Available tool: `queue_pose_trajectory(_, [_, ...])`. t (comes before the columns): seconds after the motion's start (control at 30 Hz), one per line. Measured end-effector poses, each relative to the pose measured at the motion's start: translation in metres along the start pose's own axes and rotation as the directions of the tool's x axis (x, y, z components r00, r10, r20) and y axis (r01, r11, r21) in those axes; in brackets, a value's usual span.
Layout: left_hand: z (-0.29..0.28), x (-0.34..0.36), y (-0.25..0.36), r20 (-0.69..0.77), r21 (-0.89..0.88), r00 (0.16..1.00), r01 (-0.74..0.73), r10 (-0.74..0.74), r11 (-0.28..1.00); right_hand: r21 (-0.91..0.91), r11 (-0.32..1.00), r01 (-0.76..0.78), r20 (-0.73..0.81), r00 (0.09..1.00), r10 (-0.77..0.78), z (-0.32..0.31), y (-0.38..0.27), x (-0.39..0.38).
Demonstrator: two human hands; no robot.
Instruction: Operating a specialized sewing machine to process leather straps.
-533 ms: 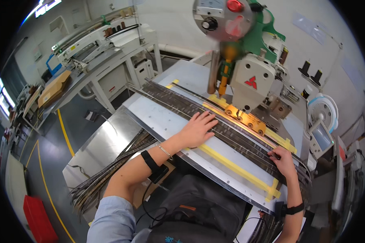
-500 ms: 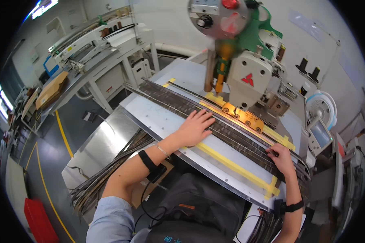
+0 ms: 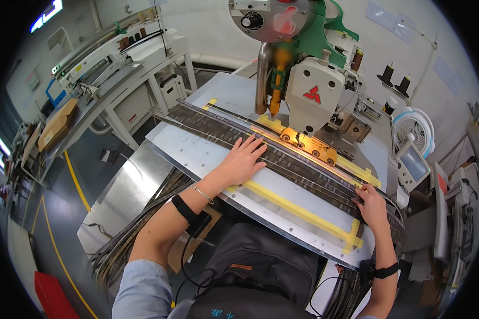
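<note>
Watching remotely, I see the bare left hand (image 3: pixel 240 161) spread wide on long, dark, patterned strips (image 3: pixel 303 173) across the pale table (image 3: pixel 181 151); the bare right hand (image 3: pixel 372 206) curls near their right end, grip unclear.

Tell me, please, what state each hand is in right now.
Left hand: open, spread on the long, flat, dark strips.
Right hand: curled at the strips; whether closed on them cannot be told.
</note>
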State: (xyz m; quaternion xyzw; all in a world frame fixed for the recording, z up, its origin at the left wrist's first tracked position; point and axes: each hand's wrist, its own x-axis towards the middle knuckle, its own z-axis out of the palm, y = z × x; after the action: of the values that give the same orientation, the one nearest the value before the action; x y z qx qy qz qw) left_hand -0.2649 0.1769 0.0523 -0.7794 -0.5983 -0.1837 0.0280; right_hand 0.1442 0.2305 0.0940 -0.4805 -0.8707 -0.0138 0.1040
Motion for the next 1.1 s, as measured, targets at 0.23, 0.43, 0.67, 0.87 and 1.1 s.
queue_pose_trajectory(0.23, [0.000,0.012,0.006,0.013,-0.011,1.000,0.028,-0.028,1.000,-0.031,0.999,-0.011,0.031,0.999,0.012,-0.004,0.009,-0.006])
queue_pose_trajectory(0.43, [0.010,0.025,0.015,0.097,0.132,0.995,-0.001,-0.012,0.991,0.012,0.991,-0.135,-0.006,0.991,0.135,-0.019,-0.018,0.002])
queue_pose_trajectory(0.67, [0.028,0.025,0.014,0.019,0.130,0.999,0.042,-0.044,0.991,0.527,0.845,-0.093,0.222,0.975,-0.031,-0.026,-0.061,0.021])
queue_pose_trajectory(0.87, [0.019,0.022,-0.010,0.015,0.125,0.999,0.029,-0.031,0.992,0.525,0.851,-0.021,0.129,0.990,-0.055,0.011,-0.143,0.094])
queue_pose_trajectory(1.1, [0.011,0.019,-0.013,0.007,0.084,0.999,0.041,-0.041,0.996,0.363,0.931,0.043,-0.043,0.999,-0.030,0.052,-0.186,0.154])
